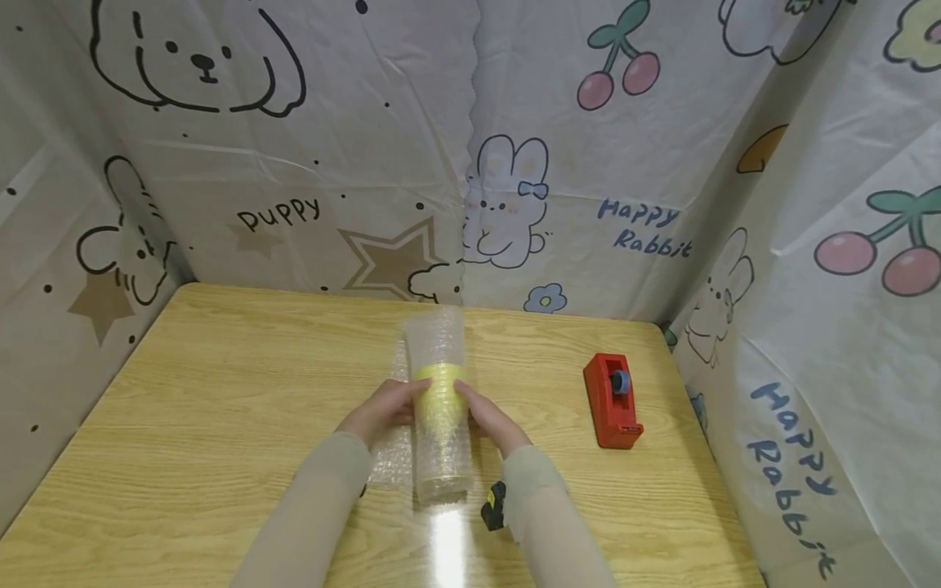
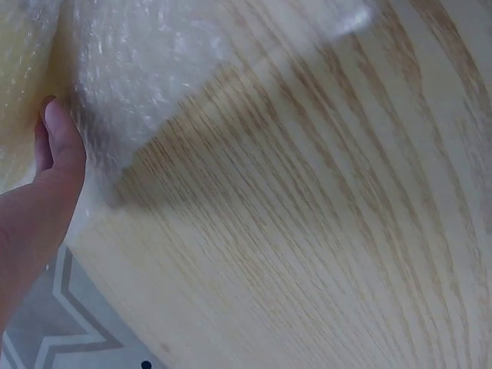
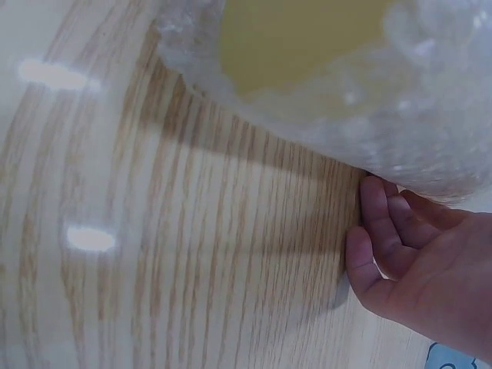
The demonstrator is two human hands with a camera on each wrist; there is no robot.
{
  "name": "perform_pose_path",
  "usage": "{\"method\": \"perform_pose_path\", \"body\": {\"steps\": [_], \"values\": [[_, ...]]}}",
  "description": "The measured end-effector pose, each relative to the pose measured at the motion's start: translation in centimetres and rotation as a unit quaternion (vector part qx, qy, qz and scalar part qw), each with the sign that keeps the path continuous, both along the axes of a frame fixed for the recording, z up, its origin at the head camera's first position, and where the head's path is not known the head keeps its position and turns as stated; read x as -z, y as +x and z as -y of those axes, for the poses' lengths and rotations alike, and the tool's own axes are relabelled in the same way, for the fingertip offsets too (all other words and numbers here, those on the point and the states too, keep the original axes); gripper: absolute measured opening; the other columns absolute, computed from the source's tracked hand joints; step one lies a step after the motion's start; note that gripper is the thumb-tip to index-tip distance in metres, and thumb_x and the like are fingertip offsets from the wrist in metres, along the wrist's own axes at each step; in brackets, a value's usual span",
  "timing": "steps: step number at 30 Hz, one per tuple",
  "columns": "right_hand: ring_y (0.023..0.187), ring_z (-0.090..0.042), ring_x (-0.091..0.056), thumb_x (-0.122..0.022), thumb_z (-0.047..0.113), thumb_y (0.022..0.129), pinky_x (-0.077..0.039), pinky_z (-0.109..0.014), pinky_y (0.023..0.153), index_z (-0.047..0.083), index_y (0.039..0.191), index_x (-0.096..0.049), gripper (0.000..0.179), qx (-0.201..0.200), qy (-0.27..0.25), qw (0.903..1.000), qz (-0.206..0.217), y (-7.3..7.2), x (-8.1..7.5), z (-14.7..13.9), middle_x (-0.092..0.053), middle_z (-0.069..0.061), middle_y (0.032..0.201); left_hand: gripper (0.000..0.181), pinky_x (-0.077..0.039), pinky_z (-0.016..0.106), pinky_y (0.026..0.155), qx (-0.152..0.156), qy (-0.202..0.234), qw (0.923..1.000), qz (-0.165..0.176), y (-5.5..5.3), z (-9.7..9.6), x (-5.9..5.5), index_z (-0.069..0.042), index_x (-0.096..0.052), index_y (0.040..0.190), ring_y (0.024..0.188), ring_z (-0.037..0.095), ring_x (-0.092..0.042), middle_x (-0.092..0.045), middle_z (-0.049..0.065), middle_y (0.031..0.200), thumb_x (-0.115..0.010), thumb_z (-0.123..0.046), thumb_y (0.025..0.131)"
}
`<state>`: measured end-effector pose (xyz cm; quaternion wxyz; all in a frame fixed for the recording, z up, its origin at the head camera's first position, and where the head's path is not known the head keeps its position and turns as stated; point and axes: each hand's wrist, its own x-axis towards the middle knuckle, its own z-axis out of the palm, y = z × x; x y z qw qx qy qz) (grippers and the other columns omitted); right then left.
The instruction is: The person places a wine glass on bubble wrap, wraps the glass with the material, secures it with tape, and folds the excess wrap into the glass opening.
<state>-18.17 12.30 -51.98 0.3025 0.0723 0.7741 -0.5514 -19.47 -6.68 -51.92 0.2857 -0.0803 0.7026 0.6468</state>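
A yellow cylinder lies rolled in clear bubble wrap, which reaches past both of its ends. My left hand holds the roll from the left, its thumb on top near the middle. From the right side my right hand grips the same roll, thumb also on top. In the right wrist view the fingers curl in at the underside of the wrap. A loose flat stretch of bubble wrap spreads on the table beneath and left of the roll.
A red tape dispenser with a small blue roll of tape stands to the right on the wooden table. Printed cloth hangs along the back and both sides of the table.
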Motion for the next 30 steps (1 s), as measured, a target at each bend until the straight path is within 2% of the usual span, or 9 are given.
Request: {"method": "perform_pose_path", "body": {"steps": [3, 8, 11, 15, 18, 20, 25, 27, 30], "values": [[0.114, -0.033, -0.056, -0.032, 0.057, 0.093, -0.04, -0.047, 0.102, -0.002, 0.135, -0.043, 0.073, -0.001, -0.007, 1.0, 0.004, 0.1, -0.1, 0.0, -0.055, -0.021, 0.126, 0.042, -0.053, 0.021, 0.066, 0.007, 0.016, 0.9998, 0.004, -0.2, 0.1, 0.1, 0.006, -0.06, 0.107, 0.063, 0.006, -0.061, -0.064, -0.006, 0.066, -0.05, -0.032, 0.094], [0.112, -0.033, -0.058, -0.033, 0.058, 0.092, -0.043, -0.046, 0.1, -0.004, 0.134, -0.043, 0.076, -0.001, -0.005, 1.0, 0.001, 0.1, 0.0, 0.2, -0.057, -0.022, 0.125, 0.03, -0.047, 0.016, 0.059, 0.011, 0.018, 0.9997, 0.012, -0.2, 0.2, -0.1, -0.008, -0.063, 0.088, 0.057, 0.004, -0.055, -0.061, -0.009, 0.061, -0.046, -0.032, 0.095], [0.113, -0.035, -0.057, -0.033, 0.06, 0.091, -0.043, -0.047, 0.099, -0.004, 0.135, -0.043, 0.078, 0.003, 0.008, 1.0, 0.0, 0.0, 0.1, 0.3, -0.056, -0.023, 0.126, 0.035, -0.048, 0.017, 0.062, 0.014, -0.002, 0.9999, 0.006, 0.0, 0.2, -0.4, -0.004, -0.064, 0.096, 0.061, 0.004, -0.057, -0.063, -0.008, 0.066, -0.046, -0.034, 0.095], [0.115, -0.035, -0.056, -0.033, 0.061, 0.091, -0.043, -0.049, 0.1, -0.004, 0.135, -0.044, 0.079, 0.002, 0.015, 0.9999, -0.002, 0.1, 0.0, 0.3, -0.056, -0.022, 0.127, 0.055, -0.052, 0.028, 0.081, 0.028, -0.063, 0.9975, -0.012, 0.3, 0.1, -0.7, 0.002, -0.059, 0.117, 0.08, 0.011, -0.065, -0.071, 0.006, 0.091, -0.046, -0.046, 0.093], [0.114, -0.035, -0.057, -0.034, 0.061, 0.091, -0.043, -0.048, 0.099, -0.004, 0.134, -0.044, 0.079, 0.002, 0.014, 0.9999, -0.004, 0.1, -0.2, 0.4, -0.056, -0.022, 0.126, 0.065, -0.045, 0.042, 0.097, 0.042, -0.106, 0.9931, -0.028, 0.6, 0.1, -1.0, 0.002, -0.058, 0.12, 0.098, 0.023, -0.065, -0.067, 0.016, 0.112, -0.048, -0.055, 0.09], [0.112, -0.034, -0.058, -0.035, 0.061, 0.091, -0.044, -0.048, 0.098, -0.004, 0.133, -0.045, 0.079, 0.004, 0.01, 0.9999, -0.004, 0.1, -0.1, 0.4, -0.057, -0.022, 0.125, 0.068, -0.039, 0.049, 0.103, 0.047, -0.126, 0.9904, -0.035, 0.7, 0.1, -1.1, 0.001, -0.059, 0.12, 0.108, 0.03, -0.061, -0.063, 0.019, 0.119, -0.049, -0.058, 0.088], [0.11, -0.031, -0.06, -0.038, 0.059, 0.091, -0.046, -0.045, 0.098, -0.002, 0.132, -0.047, 0.074, -0.002, -0.016, 0.9999, -0.005, 0.1, 0.0, 0.4, -0.059, -0.02, 0.122, 0.068, -0.032, 0.054, 0.107, 0.031, -0.129, 0.9908, -0.024, 0.8, 0.3, -1.1, 0.001, -0.06, 0.119, 0.122, 0.037, -0.05, -0.057, 0.021, 0.128, -0.052, -0.059, 0.086], [0.111, -0.031, -0.06, -0.038, 0.058, 0.092, -0.045, -0.045, 0.098, -0.001, 0.133, -0.047, 0.073, -0.007, -0.026, 0.9996, -0.006, 0.1, 0.0, 0.4, -0.059, -0.02, 0.123, 0.066, -0.035, 0.052, 0.106, 0.029, -0.113, 0.993, -0.017, 0.8, 0.3, -1.0, 0.002, -0.06, 0.119, 0.121, 0.036, -0.052, -0.058, 0.021, 0.127, -0.052, -0.056, 0.087], [0.11, -0.031, -0.06, -0.039, 0.057, 0.092, -0.046, -0.044, 0.098, -0.001, 0.133, -0.047, 0.072, -0.01, -0.029, 0.9995, -0.006, 0.1, -0.1, 0.3, -0.06, -0.019, 0.122, 0.06, -0.042, 0.043, 0.1, 0.026, -0.081, 0.9963, -0.008, 0.8, 0.5, -0.9, 0.002, -0.058, 0.12, 0.108, 0.03, -0.06, -0.064, 0.017, 0.118, -0.052, -0.05, 0.089]]}}
